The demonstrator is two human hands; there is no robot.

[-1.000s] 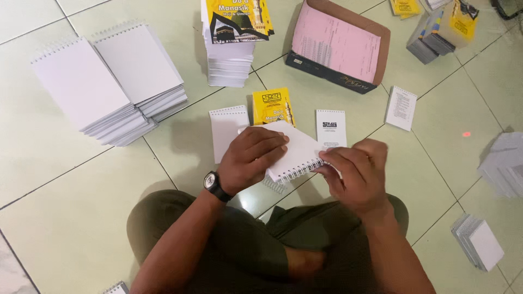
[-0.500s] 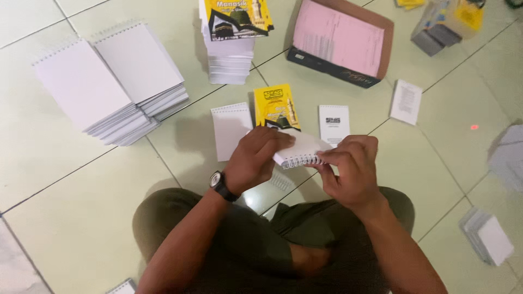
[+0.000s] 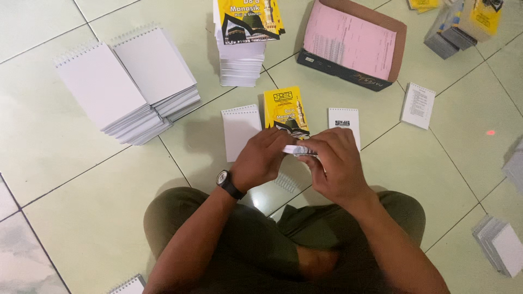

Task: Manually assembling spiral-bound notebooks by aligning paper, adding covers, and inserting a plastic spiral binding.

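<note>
Both hands hold a small white spiral-bound booklet [image 3: 297, 149] edge-on above the tiled floor. My left hand [image 3: 261, 160], with a black wristwatch, grips its left side. My right hand [image 3: 336, 166] pinches its right side at the wire binding. Just beyond the hands lie a white spiral pad [image 3: 239, 130], a yellow cover sheet [image 3: 284, 109] and a small white printed card [image 3: 344, 121]. A loose wire coil [image 3: 287, 182] rests on the floor under the hands. My crossed legs fill the bottom of the view.
Two stacks of white spiral pads [image 3: 128, 87] stand at upper left. A tall stack topped by a yellow cover [image 3: 244, 38] is at top centre. An open box with pink sheets [image 3: 354, 43] lies beyond. Small booklets [image 3: 418, 104] and more stacks [image 3: 504, 247] lie right.
The booklet lay flat in both hands; it has been turned edge-on and drawn closer together between the fingers. The view has shifted slightly.
</note>
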